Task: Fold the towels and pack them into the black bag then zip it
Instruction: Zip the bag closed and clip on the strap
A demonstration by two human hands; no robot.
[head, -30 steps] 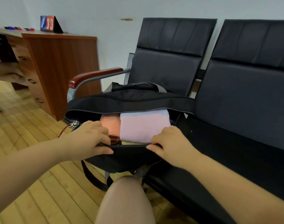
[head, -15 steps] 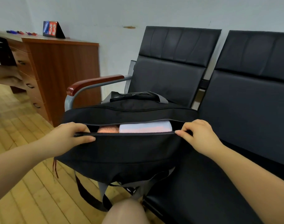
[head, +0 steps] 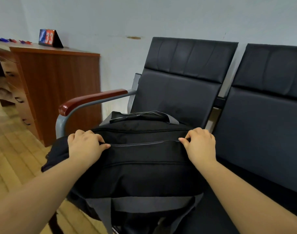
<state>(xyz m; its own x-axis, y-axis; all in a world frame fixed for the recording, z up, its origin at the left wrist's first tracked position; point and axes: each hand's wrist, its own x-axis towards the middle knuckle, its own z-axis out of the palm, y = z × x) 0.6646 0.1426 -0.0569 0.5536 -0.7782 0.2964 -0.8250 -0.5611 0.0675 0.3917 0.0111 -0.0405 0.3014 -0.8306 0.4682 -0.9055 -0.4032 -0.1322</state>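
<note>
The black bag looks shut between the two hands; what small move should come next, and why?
Probably let go and check the ends: the zipper line on the black bag looks closed between the left hand and right hand, with no towels showing.

Zip: the soft black fabric bag (head: 144, 166) on the chair now shows a closed zip line (head: 144, 143); a second ago it gaped.
Towels: orange and pink ones are out of sight.
Hands: left hand (head: 84, 146) and right hand (head: 201, 145) now pinch opposite zip ends.
</note>
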